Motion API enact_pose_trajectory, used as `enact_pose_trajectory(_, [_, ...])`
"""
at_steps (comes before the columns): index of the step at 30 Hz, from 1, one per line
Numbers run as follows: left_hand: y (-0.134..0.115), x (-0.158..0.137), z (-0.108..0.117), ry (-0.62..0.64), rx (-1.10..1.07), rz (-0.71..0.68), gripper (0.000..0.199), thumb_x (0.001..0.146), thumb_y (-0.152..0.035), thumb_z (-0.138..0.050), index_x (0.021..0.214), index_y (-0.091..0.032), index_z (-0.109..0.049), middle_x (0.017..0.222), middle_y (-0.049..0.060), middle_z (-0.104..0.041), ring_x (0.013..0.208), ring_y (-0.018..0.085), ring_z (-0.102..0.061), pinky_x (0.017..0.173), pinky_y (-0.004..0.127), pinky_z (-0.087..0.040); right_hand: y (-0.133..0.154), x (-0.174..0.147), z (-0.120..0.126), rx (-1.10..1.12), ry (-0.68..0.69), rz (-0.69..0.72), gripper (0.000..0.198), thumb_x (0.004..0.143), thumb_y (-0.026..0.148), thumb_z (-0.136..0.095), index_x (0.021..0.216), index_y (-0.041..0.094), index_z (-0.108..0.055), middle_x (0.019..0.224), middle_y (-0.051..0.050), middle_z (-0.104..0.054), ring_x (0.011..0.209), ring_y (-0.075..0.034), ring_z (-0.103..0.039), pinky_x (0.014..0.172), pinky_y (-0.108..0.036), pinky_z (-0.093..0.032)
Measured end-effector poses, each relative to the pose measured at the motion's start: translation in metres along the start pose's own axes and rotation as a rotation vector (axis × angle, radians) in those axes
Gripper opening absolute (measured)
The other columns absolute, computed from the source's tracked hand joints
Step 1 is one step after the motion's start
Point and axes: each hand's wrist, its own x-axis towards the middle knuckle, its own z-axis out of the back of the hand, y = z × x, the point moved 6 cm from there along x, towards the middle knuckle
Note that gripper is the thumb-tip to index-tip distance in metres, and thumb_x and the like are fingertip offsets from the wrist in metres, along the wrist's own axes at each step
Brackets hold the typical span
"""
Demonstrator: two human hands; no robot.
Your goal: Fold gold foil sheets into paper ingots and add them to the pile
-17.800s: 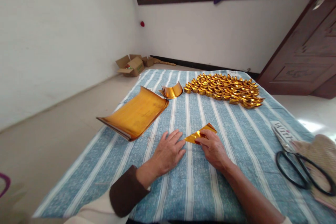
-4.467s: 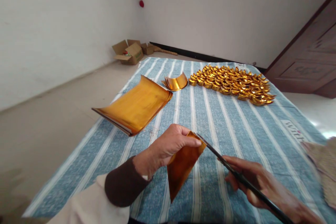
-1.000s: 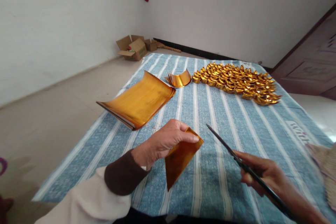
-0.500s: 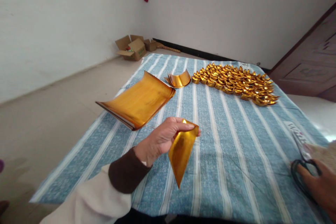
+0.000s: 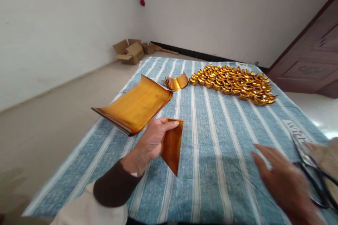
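My left hand pinches the top of a folded piece of gold foil paper between thumb and fingers, its pointed end hanging down above the cloth. My right hand, blurred by motion, holds nothing; its thumb and fingers are apart over the cloth. Just right of it, a pair of scissors with dark handles lies at the table's right edge. A stack of large gold sheets, curling at its edges, rests beyond my left hand. Behind it stands a smaller curved stack of gold paper.
Many folded gold paper ingots crowd the far right of the striped blue cloth. By the right edge lies a beige fuzzy item. Open cardboard boxes stand on the floor near the wall. A wooden door is at the right.
My right hand has let go of the scissors and moved left, over the cloth. The foil paper in my left hand has turned and shifted slightly left. The whole view has shifted a little.
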Motion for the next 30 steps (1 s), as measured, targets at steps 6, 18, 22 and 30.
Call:
enact_pose_trajectory(6, [-0.037, -0.013, -0.007, -0.026, -0.015, -0.229, 0.017, 0.063, -0.021, -0.076, 0.077, -0.012, -0.072, 0.08, 0.005, -0.074, 0.074, 0.017, -0.066, 0.072, 0.026, -0.05, 0.16, -0.02, -0.081, 0.325, 0.108, 0.177, 0.043, 0.091, 0.034, -0.039, 0.121, 0.01, -0.06, 0.117, -0.023, -0.063, 0.114, -0.04, -0.055, 0.091, -0.065, -0.045])
enact_pose_trajectory(18, [-0.087, -0.021, -0.005, -0.048, -0.047, -0.498, 0.011, 0.066, -0.021, -0.073, 0.075, -0.014, -0.073, 0.079, 0.003, -0.074, 0.078, 0.018, -0.066, 0.08, 0.029, -0.049, 0.155, -0.01, -0.083, 0.98, 0.273, 0.024, 0.025, 0.087, 0.036, -0.06, 0.106, 0.022, -0.068, 0.099, -0.008, -0.071, 0.092, -0.023, -0.068, 0.083, -0.041, -0.056])
enact_pose_trajectory(22, [-0.054, 0.0, -0.027, 0.006, -0.14, -0.374, 0.018, 0.065, -0.025, -0.075, 0.077, -0.013, -0.071, 0.077, 0.003, -0.073, 0.072, 0.015, -0.064, 0.073, 0.026, -0.049, 0.157, 0.019, -0.08, 1.213, 0.483, -0.13, 0.055, 0.077, 0.048, -0.07, 0.123, 0.021, -0.059, 0.108, -0.011, -0.071, 0.095, -0.026, -0.068, 0.077, -0.04, -0.057])
enact_pose_trajectory(30, [-0.035, 0.01, -0.053, 0.162, -0.027, -0.366, 0.015, 0.068, -0.023, -0.073, 0.081, -0.014, -0.074, 0.084, 0.006, -0.073, 0.079, 0.018, -0.064, 0.076, 0.028, -0.049, 0.137, 0.071, -0.059, 0.879, 0.17, 0.151, 0.013, 0.086, 0.028, -0.062, 0.089, 0.021, -0.072, 0.087, -0.005, -0.071, 0.083, -0.019, -0.066, 0.077, -0.036, -0.053])
